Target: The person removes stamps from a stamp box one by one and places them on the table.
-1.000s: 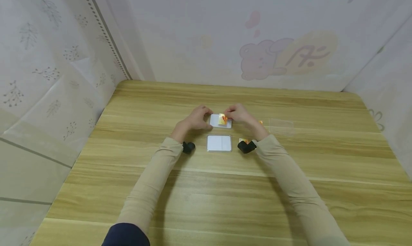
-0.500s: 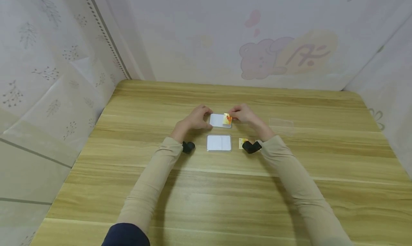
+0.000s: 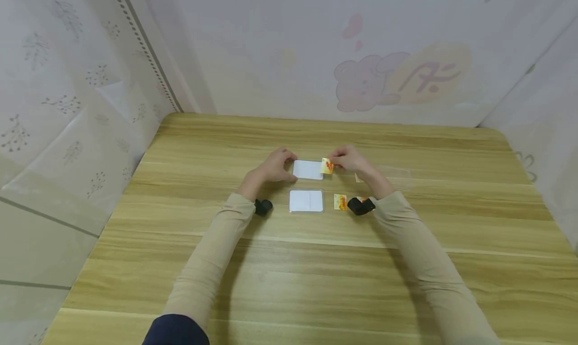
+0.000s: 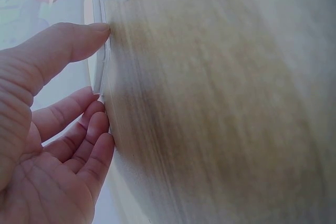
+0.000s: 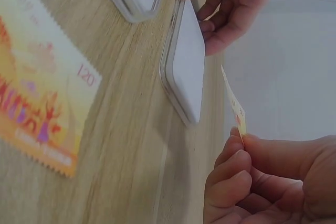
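A flat clear-edged case with a white face (image 3: 307, 169) lies on the table in the head view. My left hand (image 3: 275, 165) grips its left end, with thumb and fingers at opposite corners; the left wrist view shows the thumb (image 4: 84, 38) against the edge. Just past the case's right end, my right hand (image 3: 348, 159) pinches a yellow-orange postage stamp (image 3: 327, 166) between thumb and fingertips. In the right wrist view this stamp (image 5: 235, 106) is seen nearly edge-on, raised above the table. A second such case (image 3: 306, 201) lies nearer, untouched.
Right of the nearer case lies another stamp (image 3: 340, 202); one more (image 3: 363, 199) is partly behind the black wrist camera (image 3: 360, 207). Part of a stamp (image 3: 358, 178) shows beside the right wrist. A thin transparent sheet (image 3: 399, 177) lies farther right. Patterned curtains surround the wooden table (image 3: 289, 285).
My right hand has moved right with the stamp, from over the white case to beyond its right end. The left hand has stayed at the case's left end.
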The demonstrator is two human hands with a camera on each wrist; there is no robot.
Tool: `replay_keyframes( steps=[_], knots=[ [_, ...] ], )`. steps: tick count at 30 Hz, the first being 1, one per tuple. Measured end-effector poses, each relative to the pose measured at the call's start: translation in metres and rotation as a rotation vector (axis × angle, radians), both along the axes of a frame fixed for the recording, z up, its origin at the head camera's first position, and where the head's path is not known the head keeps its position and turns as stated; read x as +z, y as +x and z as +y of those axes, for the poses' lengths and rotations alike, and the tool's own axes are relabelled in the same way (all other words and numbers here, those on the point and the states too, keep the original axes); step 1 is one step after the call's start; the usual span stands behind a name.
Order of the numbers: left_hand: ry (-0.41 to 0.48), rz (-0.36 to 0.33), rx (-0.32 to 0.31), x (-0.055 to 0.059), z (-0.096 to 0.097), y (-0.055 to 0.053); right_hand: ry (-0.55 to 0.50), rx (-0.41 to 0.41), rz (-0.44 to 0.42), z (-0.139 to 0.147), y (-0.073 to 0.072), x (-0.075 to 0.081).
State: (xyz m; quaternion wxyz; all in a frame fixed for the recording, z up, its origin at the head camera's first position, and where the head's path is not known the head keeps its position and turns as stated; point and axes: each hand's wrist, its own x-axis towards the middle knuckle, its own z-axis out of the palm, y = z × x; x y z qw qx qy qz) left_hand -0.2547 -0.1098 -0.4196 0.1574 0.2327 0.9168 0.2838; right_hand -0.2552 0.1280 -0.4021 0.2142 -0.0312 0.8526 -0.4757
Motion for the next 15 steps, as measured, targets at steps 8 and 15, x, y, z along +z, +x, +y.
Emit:
replay_keyframes(
  steps=[8,15],
  knots=[
    [0.008,-0.012,0.005,0.0,0.0,0.0,0.005,-0.01,0.004,0.009,0.001,-0.002],
    [0.018,-0.01,0.005,0.0,0.0,0.0,0.009,-0.02,0.0,0.019,0.001,-0.008]
  ],
)
